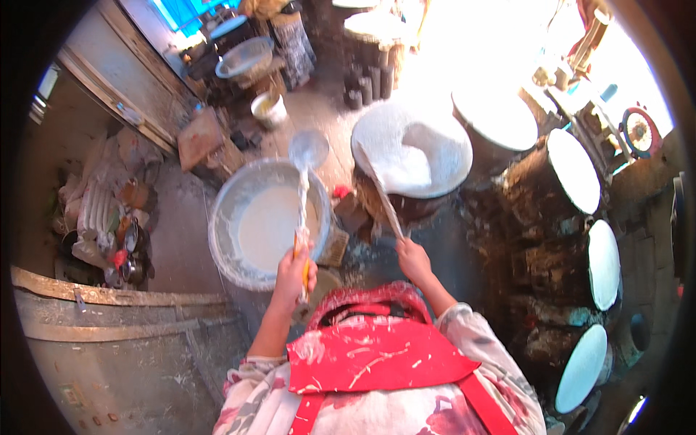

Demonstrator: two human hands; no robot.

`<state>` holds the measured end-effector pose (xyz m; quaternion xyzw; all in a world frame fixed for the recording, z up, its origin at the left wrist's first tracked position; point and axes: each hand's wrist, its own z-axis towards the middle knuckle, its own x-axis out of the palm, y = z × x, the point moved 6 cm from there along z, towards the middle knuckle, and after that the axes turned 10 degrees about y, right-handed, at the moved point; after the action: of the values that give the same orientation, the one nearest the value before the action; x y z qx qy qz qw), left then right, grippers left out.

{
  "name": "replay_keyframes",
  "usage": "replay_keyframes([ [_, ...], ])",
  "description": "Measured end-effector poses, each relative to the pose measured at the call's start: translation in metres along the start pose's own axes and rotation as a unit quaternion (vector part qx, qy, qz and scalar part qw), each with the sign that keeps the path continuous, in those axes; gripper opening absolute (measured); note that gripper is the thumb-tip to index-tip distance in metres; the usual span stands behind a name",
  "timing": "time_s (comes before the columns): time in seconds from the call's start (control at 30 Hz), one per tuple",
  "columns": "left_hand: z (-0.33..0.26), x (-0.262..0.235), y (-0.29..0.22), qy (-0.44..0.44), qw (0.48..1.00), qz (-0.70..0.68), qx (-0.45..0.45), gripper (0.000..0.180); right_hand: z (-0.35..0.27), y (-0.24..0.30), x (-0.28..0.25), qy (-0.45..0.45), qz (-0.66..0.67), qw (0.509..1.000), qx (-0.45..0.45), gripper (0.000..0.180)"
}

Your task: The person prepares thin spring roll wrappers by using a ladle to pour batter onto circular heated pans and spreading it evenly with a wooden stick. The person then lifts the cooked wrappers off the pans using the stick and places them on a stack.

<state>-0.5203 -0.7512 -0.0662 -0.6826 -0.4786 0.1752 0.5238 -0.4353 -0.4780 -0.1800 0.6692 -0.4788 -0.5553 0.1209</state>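
My left hand [293,274] is closed around the orange-yellow end of a long-handled ladle [309,148]. The ladle's round metal bowl hangs past the far rim of a large grey basin [222,250], and its handle crosses above the basin. A pale, creamy liquid [270,221] fills the bottom of that basin. In my closed right hand [414,261] is a long, thin stick [386,197], its far end at the left side of a wide round griddle [453,163]. White, wet-looking batter [406,165] covers part of the griddle, with a greyer patch at the right.
More round white-topped griddles [575,171] curve along the right side on dark, crusted stands. A small white bucket [269,110] stands beyond the basin. Behind it is a shallow tub [245,58]. A low metal-sided wall [130,337] borders the near left. Strong sunlight washes out the far right.
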Motion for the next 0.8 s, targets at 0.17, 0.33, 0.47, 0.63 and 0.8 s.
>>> replay_keyframes([
  [0.17, -0.007, -0.002, 0.006, -0.013, 1.000, -0.015, 0.000, 0.030, -0.019, -0.072, -0.025, -0.103, 0.200, 0.974, 0.018, 0.032],
  [0.33, 0.008, 0.031, -0.004, 0.003, 0.999, -0.051, -0.005, 0.030, -0.025, -0.028, -0.021, -0.022, -0.059, 0.995, -0.071, 0.030],
  [0.47, 0.011, 0.042, -0.005, 0.010, 0.999, -0.038, 0.001, 0.031, -0.031, -0.092, -0.060, 0.004, 0.238, 0.968, 0.077, 0.032],
  [0.63, 0.023, 0.075, -0.001, 0.024, 0.999, -0.042, 0.010, 0.033, -0.033, -0.058, -0.062, 0.036, -0.008, 0.999, -0.016, 0.036],
  [0.8, 0.033, 0.088, -0.005, 0.011, 0.999, -0.044, -0.001, 0.034, -0.005, -0.129, -0.103, -0.027, 0.159, 0.987, -0.021, 0.032],
])
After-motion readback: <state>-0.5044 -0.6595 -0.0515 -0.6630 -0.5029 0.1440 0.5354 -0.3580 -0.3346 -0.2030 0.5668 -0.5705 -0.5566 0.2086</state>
